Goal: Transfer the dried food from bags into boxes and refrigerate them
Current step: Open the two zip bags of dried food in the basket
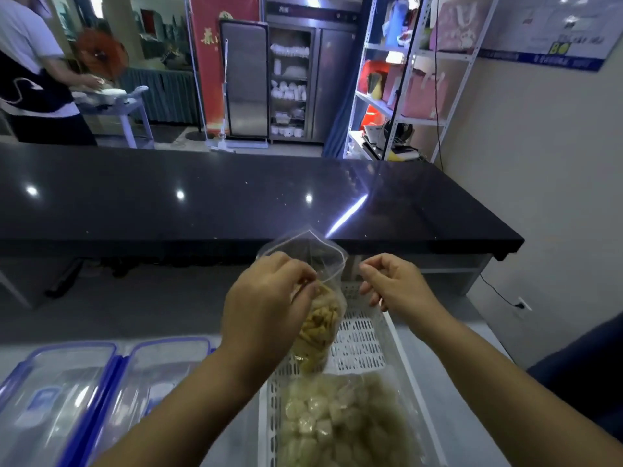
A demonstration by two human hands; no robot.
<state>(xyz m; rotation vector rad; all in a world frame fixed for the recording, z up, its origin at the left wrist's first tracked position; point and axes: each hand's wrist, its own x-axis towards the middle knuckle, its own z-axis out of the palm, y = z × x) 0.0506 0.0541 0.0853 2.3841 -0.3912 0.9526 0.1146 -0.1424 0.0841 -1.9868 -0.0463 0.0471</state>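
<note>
My left hand [266,298] pinches the upper part of a clear zip bag [315,325] of yellowish dried strips and holds it upright over a white perforated basket [360,335]. The bag's mouth gapes open above my fingers. My right hand [394,284] hovers just right of the bag with curled fingers, holding nothing that I can make out. A second clear bag of pale round dried pieces [340,419] lies in the near end of the basket. Two clear boxes with blue-clipped lids, a left one [50,399] and a right one [161,375], stand at my left.
A long black counter [236,197] runs across in front of me. Beyond it stand a steel refrigerator [293,82] with one door open and a metal shelf rack [404,79] of bags. A person [30,72] works at a cart at the far left.
</note>
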